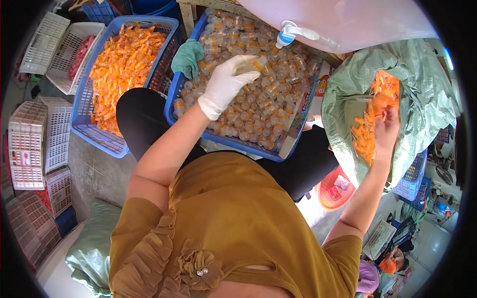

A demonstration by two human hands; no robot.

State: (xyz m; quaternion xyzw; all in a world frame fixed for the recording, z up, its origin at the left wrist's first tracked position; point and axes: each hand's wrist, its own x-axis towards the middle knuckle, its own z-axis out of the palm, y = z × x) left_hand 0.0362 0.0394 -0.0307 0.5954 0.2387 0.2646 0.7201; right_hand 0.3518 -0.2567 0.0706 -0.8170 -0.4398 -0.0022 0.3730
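Note:
My left hand [226, 84], in a white glove, is over a blue basket [171, 102] heaped with small clear plastic bottles [248, 107] that have orange bands. Between its thumb and fingers it grips one small bottle [259, 63]. On the right, my bare right hand [387, 126] reaches into an open green woven sack [343, 99]. Its fingers are closed around an orange plastic piece [381, 103]. More orange plastic pieces with thin pale stems [364, 136] lie in the sack beside that hand.
A second blue basket [84, 119] at the left holds many orange-topped pieces [124, 64]. A white tank's tap [288, 35] juts over the bottles. A teal cloth [187, 58] hangs on the basket rim. White crates [27, 144] stand far left; a red basket [332, 201] sits below the sack.

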